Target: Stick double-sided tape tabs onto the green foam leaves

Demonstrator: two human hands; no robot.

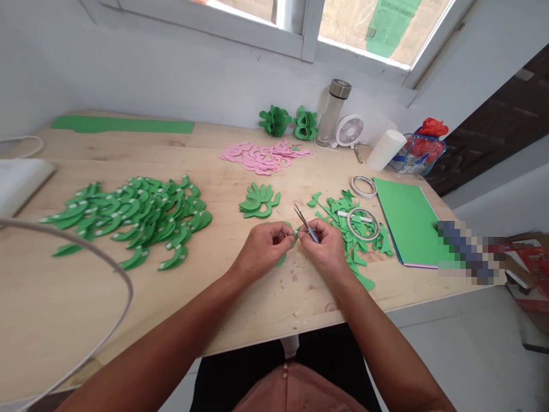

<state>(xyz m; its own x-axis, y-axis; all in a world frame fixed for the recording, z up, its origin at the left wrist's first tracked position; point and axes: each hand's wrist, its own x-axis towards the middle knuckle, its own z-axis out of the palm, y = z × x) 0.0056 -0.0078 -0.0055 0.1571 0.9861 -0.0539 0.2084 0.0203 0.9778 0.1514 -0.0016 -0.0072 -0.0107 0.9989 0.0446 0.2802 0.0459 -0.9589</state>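
My left hand (268, 243) is closed in a pinch on a small green paper piece (295, 236) in front of me. My right hand (325, 245) keeps a pair of scissors (305, 222) in its grip, blades pointing up and away, while its thumb and fingertip meet the same paper. Part of a green cutout (281, 261) shows below my left fingers. Just beyond my hands lies a small stack of green paper cutouts (259, 200). To the left spreads a large pile of curved green paper pieces (146, 212), many bearing small white tape squares.
Green scraps (354, 252) lie at right, with a tape roll (363, 224) on them and another tape roll (363, 186) behind. Green sheets (412, 223) are stacked farther right. Pink cutouts (261, 157), a glass bottle (333, 111) and a small fan (349, 130) stand toward the wall.
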